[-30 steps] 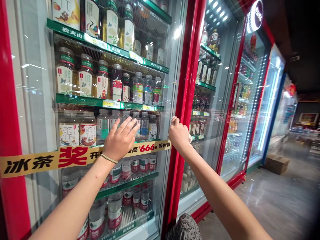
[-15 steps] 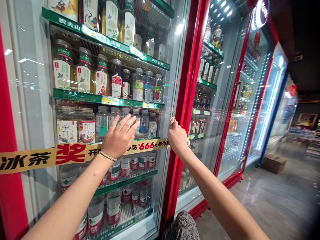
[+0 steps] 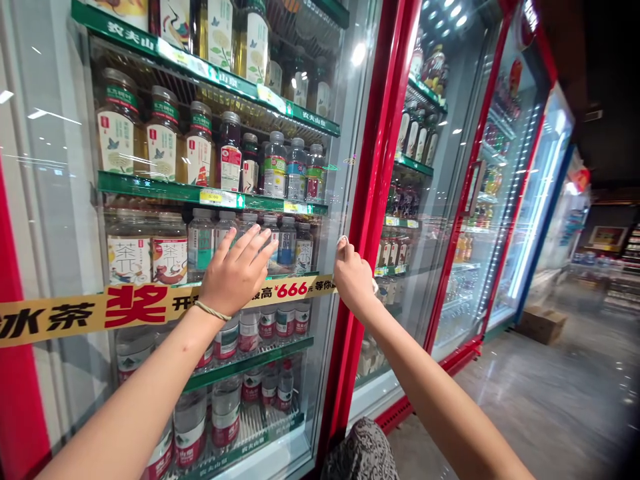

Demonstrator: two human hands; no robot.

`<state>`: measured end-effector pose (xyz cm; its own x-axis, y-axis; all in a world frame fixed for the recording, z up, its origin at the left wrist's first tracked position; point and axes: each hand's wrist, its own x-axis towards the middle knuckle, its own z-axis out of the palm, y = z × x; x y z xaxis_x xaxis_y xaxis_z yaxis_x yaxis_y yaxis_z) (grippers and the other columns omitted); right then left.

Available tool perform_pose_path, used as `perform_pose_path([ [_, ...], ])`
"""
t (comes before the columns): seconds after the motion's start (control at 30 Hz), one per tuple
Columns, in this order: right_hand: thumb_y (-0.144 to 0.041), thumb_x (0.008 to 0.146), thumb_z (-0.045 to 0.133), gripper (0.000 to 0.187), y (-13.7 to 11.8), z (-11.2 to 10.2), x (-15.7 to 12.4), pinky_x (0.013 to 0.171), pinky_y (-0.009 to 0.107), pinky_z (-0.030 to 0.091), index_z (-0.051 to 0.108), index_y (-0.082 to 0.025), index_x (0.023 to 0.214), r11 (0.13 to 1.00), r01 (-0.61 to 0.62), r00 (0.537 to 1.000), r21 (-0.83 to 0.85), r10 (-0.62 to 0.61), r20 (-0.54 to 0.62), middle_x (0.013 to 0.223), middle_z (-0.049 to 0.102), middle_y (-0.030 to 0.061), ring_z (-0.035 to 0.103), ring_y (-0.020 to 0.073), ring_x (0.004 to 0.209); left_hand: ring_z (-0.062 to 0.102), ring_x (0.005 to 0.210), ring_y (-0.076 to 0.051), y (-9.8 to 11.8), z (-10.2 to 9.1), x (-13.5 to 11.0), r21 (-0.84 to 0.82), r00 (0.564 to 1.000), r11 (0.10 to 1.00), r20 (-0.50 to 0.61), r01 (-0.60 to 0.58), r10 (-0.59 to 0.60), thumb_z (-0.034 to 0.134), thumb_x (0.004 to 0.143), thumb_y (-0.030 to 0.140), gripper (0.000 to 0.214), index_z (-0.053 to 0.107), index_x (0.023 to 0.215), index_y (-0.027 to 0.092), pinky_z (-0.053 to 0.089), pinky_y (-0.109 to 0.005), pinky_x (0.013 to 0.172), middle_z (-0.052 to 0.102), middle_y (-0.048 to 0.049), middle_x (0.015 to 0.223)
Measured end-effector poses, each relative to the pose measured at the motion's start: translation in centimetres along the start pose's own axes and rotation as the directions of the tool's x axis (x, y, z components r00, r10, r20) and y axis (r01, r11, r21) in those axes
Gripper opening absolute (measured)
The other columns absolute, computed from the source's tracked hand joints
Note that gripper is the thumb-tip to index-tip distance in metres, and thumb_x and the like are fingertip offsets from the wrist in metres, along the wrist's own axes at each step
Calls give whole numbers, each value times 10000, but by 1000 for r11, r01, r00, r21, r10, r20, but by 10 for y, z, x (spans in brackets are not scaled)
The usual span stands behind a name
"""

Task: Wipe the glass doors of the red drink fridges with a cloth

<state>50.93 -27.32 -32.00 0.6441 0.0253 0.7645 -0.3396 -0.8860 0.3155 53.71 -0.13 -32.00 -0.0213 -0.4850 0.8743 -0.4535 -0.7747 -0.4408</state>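
Observation:
My left hand [image 3: 235, 273] lies with fingers stretched and apart against the glass door [image 3: 70, 233] of a drinks fridge, covering part of a yellow printed strip [image 3: 40, 321]. A thin braided band [image 3: 213, 311] circles that wrist. Near the door's right edge, beside the red frame [image 3: 373, 173], my right hand [image 3: 354, 275] is closed in a fist. A white cloth or tissue [image 3: 375, 285] peeks out at its side and by the thumb; most of it is hidden in the fingers. Behind the glass stand bottled drinks [image 3: 163, 137] on shelves with green edges.
More glass-door fridges [image 3: 457, 280] with red frames run off to the right. A cardboard box [image 3: 541, 325] sits on the shiny floor [image 3: 480, 413] beside them. A patterned-fabric knee [image 3: 363, 453] shows at the bottom.
The view has shifted slightly, so the bottles and strip sit a little further left. Both hands keep nearly the same place and shape on the door.

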Motion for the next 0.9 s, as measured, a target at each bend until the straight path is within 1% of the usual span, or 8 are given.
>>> perform_pose_path([
  [0.07, -69, 956, 320, 601, -2, 5, -2, 722, 363, 579, 300, 70, 1540, 999, -37, 999, 0, 37, -12, 1271, 582, 276, 664, 250, 945, 495, 1450, -305, 0, 0, 0, 15, 1000, 1000, -2, -7, 7, 563, 952, 185, 537, 527, 1487, 221, 308, -580, 1267, 565, -103, 1521],
  [0.2, -71, 951, 359, 606, -6, 11, -7, 706, 328, 562, 313, 42, 1544, 999, 26, 999, 36, -25, -39, 1252, 581, 264, 649, 224, 913, 491, 1454, -303, 0, 0, 0, 1, 1000, 1000, 2, 0, 0, 566, 945, 176, 551, 521, 1492, 230, 308, -583, 1268, 564, -102, 1522],
  [0.27, -72, 963, 339, 603, -7, 12, -8, 729, 349, 564, 301, 29, 1556, 1000, 5, 999, 23, -4, -46, 1239, 587, 260, 647, 243, 947, 484, 1460, -305, 0, 0, 0, -12, 1000, 1000, 6, 5, -5, 570, 939, 170, 571, 509, 1502, 238, 304, -590, 1268, 558, -103, 1528],
  [0.33, -70, 959, 346, 603, -7, 11, -9, 726, 359, 565, 312, 26, 1553, 999, -37, 999, 14, 38, -27, 1242, 588, 264, 650, 247, 933, 478, 1464, -308, 0, 0, 0, -11, 1000, 1000, 6, 2, -2, 570, 939, 170, 574, 505, 1505, 237, 305, -594, 1266, 555, -104, 1530],
  [0.47, -78, 961, 356, 598, -10, 8, -12, 719, 342, 563, 335, 22, 1550, 999, 24, 1000, 30, -23, -8, 1252, 603, 256, 654, 233, 914, 486, 1459, -306, 0, -1, 0, -6, 1000, 1000, 3, -1, 1, 564, 937, 168, 563, 515, 1495, 236, 308, -591, 1266, 565, -107, 1520],
  [0.6, -69, 960, 320, 587, -11, 5, -17, 727, 387, 567, 348, 41, 1535, 999, -43, 999, -10, 43, 6, 1272, 600, 279, 662, 253, 909, 477, 1465, -310, 0, 0, 1, -21, 1000, 1000, 3, 0, 0, 564, 924, 161, 578, 515, 1495, 236, 294, -595, 1274, 562, -112, 1523],
  [0.73, -81, 963, 342, 580, -10, 5, -21, 723, 348, 558, 350, 19, 1534, 1000, 8, 1000, 8, -8, 24, 1252, 612, 261, 666, 227, 899, 466, 1474, -308, 0, 0, 0, -48, 1000, 999, 4, 9, -9, 562, 916, 156, 617, 487, 1520, 258, 275, -600, 1282, 555, -106, 1530],
  [0.9, -92, 973, 367, 573, -13, 9, -27, 722, 353, 564, 332, 37, 1530, 999, -30, 998, 45, 27, 55, 1253, 604, 266, 682, 238, 920, 450, 1485, -303, 0, 1, -1, -118, 999, 992, 11, 38, -37, 563, 908, 155, 644, 472, 1533, 283, 246, -595, 1296, 540, -89, 1546],
])
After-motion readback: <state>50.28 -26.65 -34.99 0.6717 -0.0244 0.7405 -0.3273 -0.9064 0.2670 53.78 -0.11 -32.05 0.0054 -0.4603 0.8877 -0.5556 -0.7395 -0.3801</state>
